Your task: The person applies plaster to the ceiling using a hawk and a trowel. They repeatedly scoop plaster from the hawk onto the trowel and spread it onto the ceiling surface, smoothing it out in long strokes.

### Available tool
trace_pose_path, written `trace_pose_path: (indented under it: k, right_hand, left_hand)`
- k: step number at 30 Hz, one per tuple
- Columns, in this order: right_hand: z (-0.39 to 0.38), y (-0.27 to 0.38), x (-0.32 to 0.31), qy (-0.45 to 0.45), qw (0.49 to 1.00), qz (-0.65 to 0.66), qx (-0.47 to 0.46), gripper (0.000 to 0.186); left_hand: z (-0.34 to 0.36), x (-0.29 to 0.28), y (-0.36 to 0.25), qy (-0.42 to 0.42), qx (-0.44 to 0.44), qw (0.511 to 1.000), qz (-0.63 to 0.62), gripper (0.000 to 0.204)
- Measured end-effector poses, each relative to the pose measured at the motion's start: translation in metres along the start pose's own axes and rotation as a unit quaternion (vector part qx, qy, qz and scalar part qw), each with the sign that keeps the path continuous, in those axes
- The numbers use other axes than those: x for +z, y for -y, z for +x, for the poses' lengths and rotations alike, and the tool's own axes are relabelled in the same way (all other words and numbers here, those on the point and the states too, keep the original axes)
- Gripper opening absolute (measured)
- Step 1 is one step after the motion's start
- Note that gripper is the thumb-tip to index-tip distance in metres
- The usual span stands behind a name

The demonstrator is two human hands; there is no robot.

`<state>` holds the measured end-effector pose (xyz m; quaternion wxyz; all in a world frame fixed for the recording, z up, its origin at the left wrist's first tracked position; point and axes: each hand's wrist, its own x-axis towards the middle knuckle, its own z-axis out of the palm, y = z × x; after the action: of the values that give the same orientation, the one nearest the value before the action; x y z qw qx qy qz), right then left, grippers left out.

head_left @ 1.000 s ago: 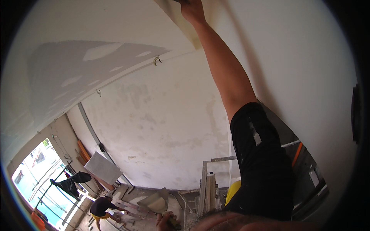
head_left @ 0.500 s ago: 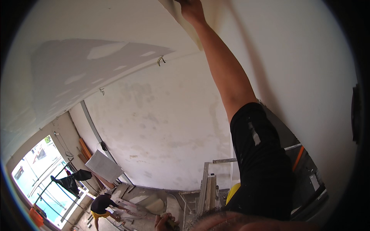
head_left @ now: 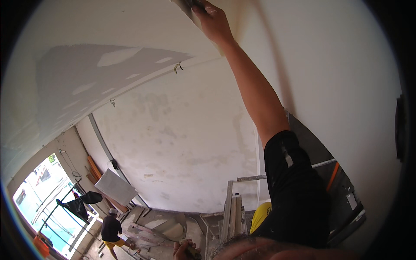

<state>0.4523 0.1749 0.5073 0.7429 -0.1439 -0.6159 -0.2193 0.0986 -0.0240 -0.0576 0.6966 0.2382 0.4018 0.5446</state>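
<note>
Right grip (head_left: 213, 24), flat blade (head_left: 186, 8) slanting up-left

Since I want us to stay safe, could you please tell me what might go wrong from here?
The right hand holds a tool overhead, so it might slip or drop bits. Such a high reach could upset balance. Low-lying planks might trip the co-worker near them.
</note>
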Motion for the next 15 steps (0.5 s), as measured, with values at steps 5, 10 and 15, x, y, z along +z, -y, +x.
trace_pose_path:
  k: [5, 10, 15]
  right_hand:
    - [-0.029, 0.010, -0.006, -0.002, 0.999, 0.033, -0.022, 0.034]
    - [-0.046, 0.024, -0.026, 0.016, 0.999, 0.038, -0.002, 0.039]
    - [-0.029, 0.023, -0.041, -0.033, 0.999, 0.021, -0.021, 0.034]
  left_hand:
    - [0.015, -0.022, 0.018, 0.048, 0.026, 0.998, 0.010, 0.030]
    - [-0.001, 0.001, 0.005, -0.014, 0.037, 0.998, 0.041, 0.030]
    - [0.000, 0.001, -0.001, -0.029, 0.022, 0.998, 0.056, 0.029]
